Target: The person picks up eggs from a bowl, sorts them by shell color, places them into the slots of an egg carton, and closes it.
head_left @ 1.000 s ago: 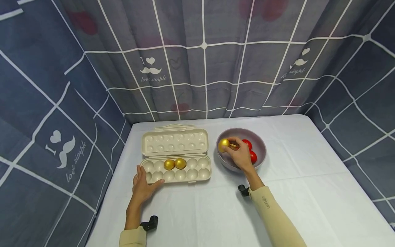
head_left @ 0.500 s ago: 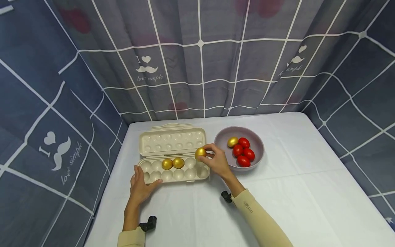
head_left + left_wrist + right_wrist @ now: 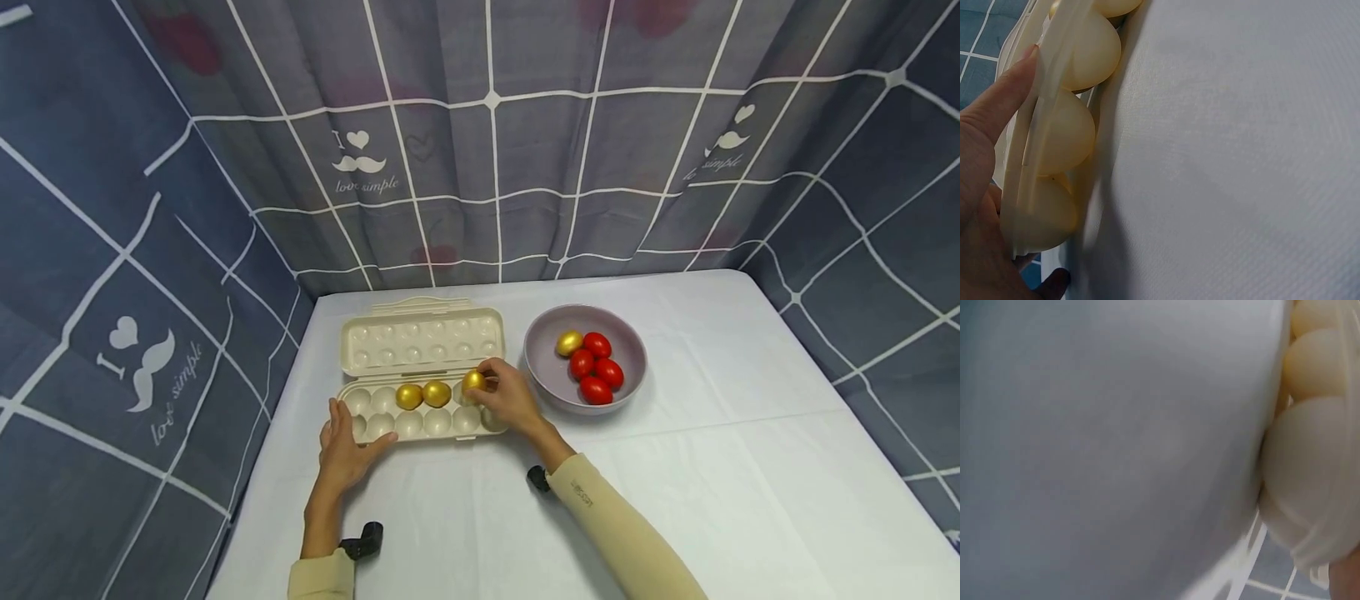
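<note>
A cream egg carton (image 3: 408,427) lies with its lid (image 3: 422,335) folded back, in the head view. Two golden eggs, a left one (image 3: 408,397) and a right one (image 3: 437,393), sit side by side in its back row. My right hand (image 3: 516,398) pinches another golden egg (image 3: 473,382) at a back-row cup right of them; whether it touches the cup cannot be told. My left hand (image 3: 347,454) holds the carton's left end, thumb (image 3: 1013,90) on the front rim and fingers along the side. In the right wrist view, the carton's cups (image 3: 1310,462) show from outside.
Right of the carton stands a mauve bowl (image 3: 550,377) with several red eggs (image 3: 597,390) and one golden egg (image 3: 569,342). A white cloth (image 3: 465,517) covers the table. Grey-blue checked curtains (image 3: 525,167) hang behind and at both sides.
My right hand has carried a golden egg from the bowl leftward to the carton's back row, lately moving a little further left. My left hand has stayed at the carton's left end.
</note>
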`<state>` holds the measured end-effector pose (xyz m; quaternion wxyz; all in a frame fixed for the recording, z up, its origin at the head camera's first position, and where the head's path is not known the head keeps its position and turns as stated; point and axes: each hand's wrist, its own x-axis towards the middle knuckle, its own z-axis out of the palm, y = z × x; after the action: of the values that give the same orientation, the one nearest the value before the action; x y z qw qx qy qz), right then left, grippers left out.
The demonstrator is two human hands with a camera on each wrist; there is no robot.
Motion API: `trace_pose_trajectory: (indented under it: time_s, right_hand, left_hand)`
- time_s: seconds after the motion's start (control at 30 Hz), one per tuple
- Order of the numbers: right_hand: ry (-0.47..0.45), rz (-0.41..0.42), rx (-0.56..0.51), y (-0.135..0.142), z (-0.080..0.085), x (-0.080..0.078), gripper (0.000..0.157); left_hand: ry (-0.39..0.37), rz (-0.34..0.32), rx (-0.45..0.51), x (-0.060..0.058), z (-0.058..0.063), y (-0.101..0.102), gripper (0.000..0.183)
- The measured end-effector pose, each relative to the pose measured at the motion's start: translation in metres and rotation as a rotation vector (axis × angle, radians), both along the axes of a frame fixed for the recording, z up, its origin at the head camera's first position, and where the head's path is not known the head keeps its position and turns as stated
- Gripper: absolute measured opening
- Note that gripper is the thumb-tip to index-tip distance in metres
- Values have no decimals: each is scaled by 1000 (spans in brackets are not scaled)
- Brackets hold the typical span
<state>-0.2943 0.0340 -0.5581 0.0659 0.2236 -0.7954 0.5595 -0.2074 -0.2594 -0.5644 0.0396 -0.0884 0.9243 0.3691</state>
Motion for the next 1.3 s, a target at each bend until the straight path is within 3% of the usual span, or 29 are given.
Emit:
trace_pose_trajectory:
  time_s: [0.27, 0.47, 1.1, 1.3]
  right_hand:
    - [57, -41, 299, -14, -2, 0, 34]
    - [64, -53, 363, -16, -1, 1, 31]
    - [59, -5, 207, -11, -7, 1, 35]
    - [-54, 72, -60, -4, -6, 2, 38]
  left_hand:
    - [-11, -2, -12, -1, 1, 2, 126]
    - [3, 1, -4, 1, 3, 2, 125]
    - [-19, -10, -6, 0, 3, 0, 126]
    - [-15, -9, -11, -2, 1, -1, 126]
